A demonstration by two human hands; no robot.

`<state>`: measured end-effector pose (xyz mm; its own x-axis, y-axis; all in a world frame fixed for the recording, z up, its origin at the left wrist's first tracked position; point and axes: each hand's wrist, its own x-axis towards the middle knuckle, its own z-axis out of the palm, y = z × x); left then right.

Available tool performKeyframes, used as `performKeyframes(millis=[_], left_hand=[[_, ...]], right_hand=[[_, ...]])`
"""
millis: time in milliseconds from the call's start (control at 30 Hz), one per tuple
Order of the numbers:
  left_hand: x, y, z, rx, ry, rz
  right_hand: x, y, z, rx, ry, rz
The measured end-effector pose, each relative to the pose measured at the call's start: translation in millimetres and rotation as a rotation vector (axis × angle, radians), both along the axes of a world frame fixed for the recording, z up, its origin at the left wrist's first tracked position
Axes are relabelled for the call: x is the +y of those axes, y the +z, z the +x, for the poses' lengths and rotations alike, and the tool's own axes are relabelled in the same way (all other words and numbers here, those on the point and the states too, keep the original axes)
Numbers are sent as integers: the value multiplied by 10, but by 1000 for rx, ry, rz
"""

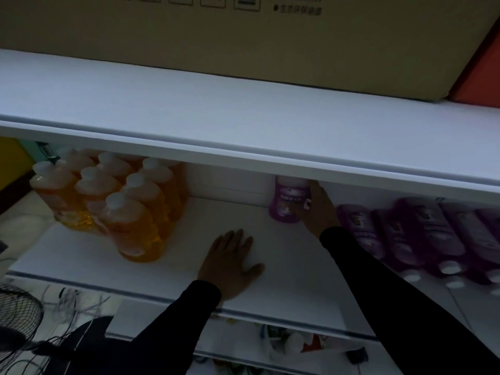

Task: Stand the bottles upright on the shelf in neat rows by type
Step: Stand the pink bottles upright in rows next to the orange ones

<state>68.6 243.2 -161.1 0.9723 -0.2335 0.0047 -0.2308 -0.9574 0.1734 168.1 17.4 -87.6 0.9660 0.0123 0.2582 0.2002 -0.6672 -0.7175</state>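
Left hand (pixel 230 263) lies flat on the smooth white shelf (pixel 284 255) near its front edge; right hand (pixel 319 209) grips an upright purple bottle (pixel 288 201) at 1 o'clock.

The scene is dimly lit and rendered with a cool bluish cast, the brightest area being found on the upper white shelf board (pixel 243 109), while the space beneath it is left in shadow and the dark sleeves (pixel 392 293) are reduced to near-black shapes without detail. Softness is seen throughout, with the purple bottles (pixel 422 234) at the right blurred so that their labels cannot be read. Straight shelf edges are bowed by wide-angle distortion toward the frame borders.
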Motion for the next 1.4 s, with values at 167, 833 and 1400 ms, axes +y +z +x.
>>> performKeyframes(millis=[167, 833, 1400], left_hand=[[17, -1, 11, 12, -1, -6], [-498, 351, -9, 135, -129, -173], [-1121, 674, -28, 165, -136, -720]], right_hand=[[-279, 1, -288, 3, -163, -43], [-1131, -342, -1439, 311, -208, -7], [-1051, 565, -934, -117, 390, -83]])
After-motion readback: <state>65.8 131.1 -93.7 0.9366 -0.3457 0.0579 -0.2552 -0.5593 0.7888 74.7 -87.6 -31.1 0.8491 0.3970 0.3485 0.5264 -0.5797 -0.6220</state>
